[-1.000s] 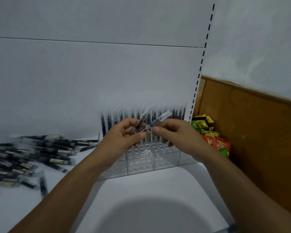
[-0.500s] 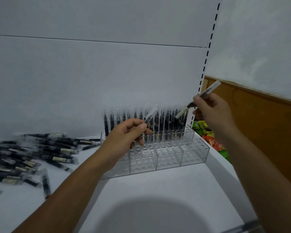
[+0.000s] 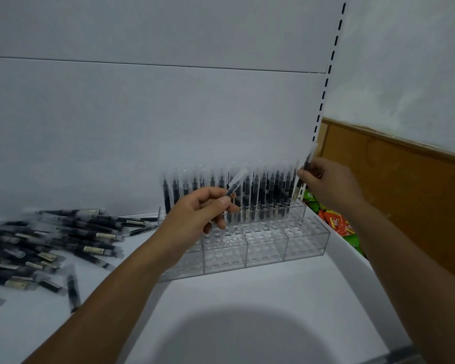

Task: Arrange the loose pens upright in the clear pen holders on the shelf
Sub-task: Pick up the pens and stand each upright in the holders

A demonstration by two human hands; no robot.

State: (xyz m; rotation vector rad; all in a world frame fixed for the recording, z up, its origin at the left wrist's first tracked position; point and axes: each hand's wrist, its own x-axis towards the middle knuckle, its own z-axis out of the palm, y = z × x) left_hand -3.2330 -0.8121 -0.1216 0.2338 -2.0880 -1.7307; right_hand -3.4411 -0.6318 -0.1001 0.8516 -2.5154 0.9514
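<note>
A clear stepped pen holder [image 3: 304, 239] stands on the white shelf against the back panel. Its back row carries several black pens [image 3: 258, 195] standing upright; the front rows of holes hold nothing. My left hand [image 3: 195, 219] grips a black pen [image 3: 236, 183] with a clear cap, tilted up to the right, in front of the holder's left half. My right hand [image 3: 329, 186] pinches another pen [image 3: 305, 164] nearly upright over the right end of the back row. A pile of loose black pens [image 3: 50, 240] lies on the shelf at the left.
The shelf's slotted upright [image 3: 323, 95] runs just behind my right hand. Beyond the shelf's right edge lie red and green snack packets [image 3: 336, 222] against a brown wooden panel [image 3: 405, 185]. A round shadow darkens the white shelf [image 3: 234, 290] in front of the holder.
My right hand has carried its pen away from my left hand, up and right, then down to the right end of the back row, turning it nearly upright. My left hand has barely moved.
</note>
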